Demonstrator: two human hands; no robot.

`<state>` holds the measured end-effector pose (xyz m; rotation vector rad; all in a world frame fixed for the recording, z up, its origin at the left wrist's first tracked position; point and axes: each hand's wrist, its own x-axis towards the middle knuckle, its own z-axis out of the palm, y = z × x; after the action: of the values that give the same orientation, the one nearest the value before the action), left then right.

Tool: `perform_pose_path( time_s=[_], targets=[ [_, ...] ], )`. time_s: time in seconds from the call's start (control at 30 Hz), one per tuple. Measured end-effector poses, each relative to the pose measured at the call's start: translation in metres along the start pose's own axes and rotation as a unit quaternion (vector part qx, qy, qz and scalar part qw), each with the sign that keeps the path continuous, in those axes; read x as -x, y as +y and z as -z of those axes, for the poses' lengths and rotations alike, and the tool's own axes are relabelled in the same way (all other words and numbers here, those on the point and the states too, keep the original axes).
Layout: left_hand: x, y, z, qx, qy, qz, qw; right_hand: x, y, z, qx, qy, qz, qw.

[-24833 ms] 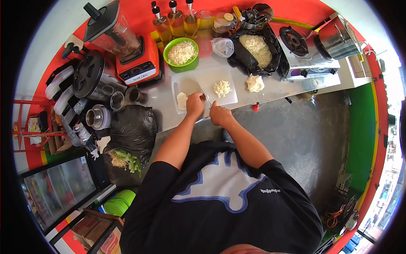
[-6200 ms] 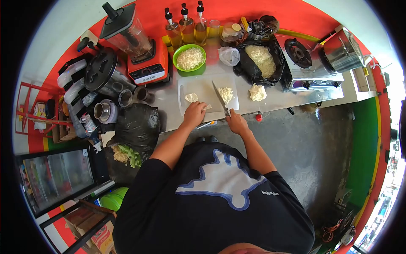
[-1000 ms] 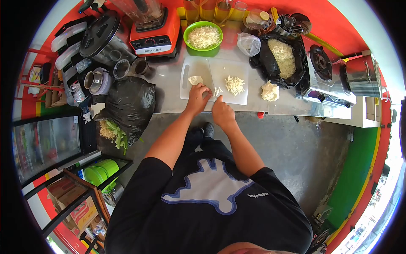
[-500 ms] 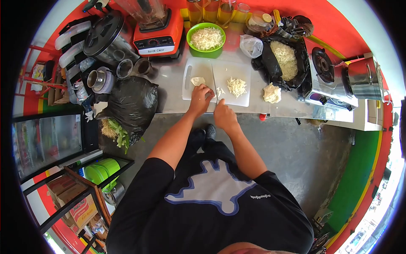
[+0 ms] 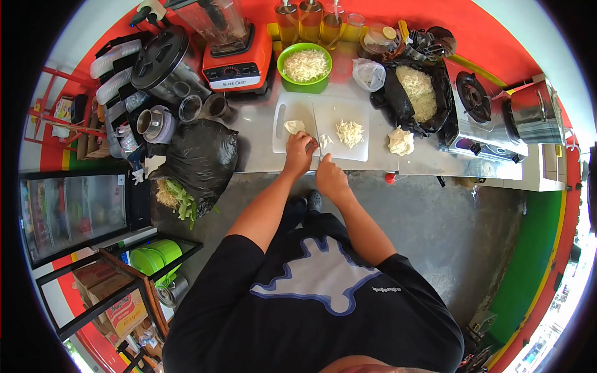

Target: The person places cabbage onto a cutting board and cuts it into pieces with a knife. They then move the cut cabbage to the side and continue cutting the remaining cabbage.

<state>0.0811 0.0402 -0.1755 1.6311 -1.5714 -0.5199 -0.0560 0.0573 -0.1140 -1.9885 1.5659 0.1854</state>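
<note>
A white cutting board (image 5: 280,138) lies at the counter's front edge. My right hand (image 5: 332,177) is closed around the handle of a knife (image 5: 315,119), whose blade points away from me across the board. To the left of the blade, my left hand (image 5: 300,153) has its fingers bent and pressed together on pale food, mostly hidden under them. A flat cream-coloured piece of food (image 5: 295,126) shows just beyond those fingertips. Thin cut shreds (image 5: 326,140) lie right of the blade, and a larger heap of shreds (image 5: 350,133) sits further right on the board.
Behind the board stands a green bowl (image 5: 322,81) of pale shreds, beside a red blender (image 5: 234,71). To the right are a cream-coloured clump (image 5: 400,141), a black bag (image 5: 398,109) of shreds and a stove (image 5: 482,140). A stuffed black bag (image 5: 198,152) sits left.
The view has shifted slightly, moving the whole scene a little right and down. Both hands stay at the knife and the pale food, with little change in pose.
</note>
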Motion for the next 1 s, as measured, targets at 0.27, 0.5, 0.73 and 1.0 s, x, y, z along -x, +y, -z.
perform_pose_path(
  time_s=[0.27,0.5,0.73,1.0],
  targets=[
    [0.000,-0.001,0.003,0.016,0.005,-0.003,1.000,-0.019,0.007,-0.003,-0.067,0.069,0.005,0.995],
    [-0.009,-0.002,0.044,-0.105,0.117,-0.020,0.987,-0.017,0.018,-0.002,-0.108,0.044,0.023,0.993],
    [-0.009,-0.016,0.056,-0.178,0.013,0.042,0.983,-0.007,0.041,-0.001,-0.064,-0.006,0.027,0.998],
    [-0.002,-0.001,0.043,-0.158,0.032,0.052,0.985,-0.011,0.060,0.010,-0.103,0.041,0.004,0.994]
  ],
)
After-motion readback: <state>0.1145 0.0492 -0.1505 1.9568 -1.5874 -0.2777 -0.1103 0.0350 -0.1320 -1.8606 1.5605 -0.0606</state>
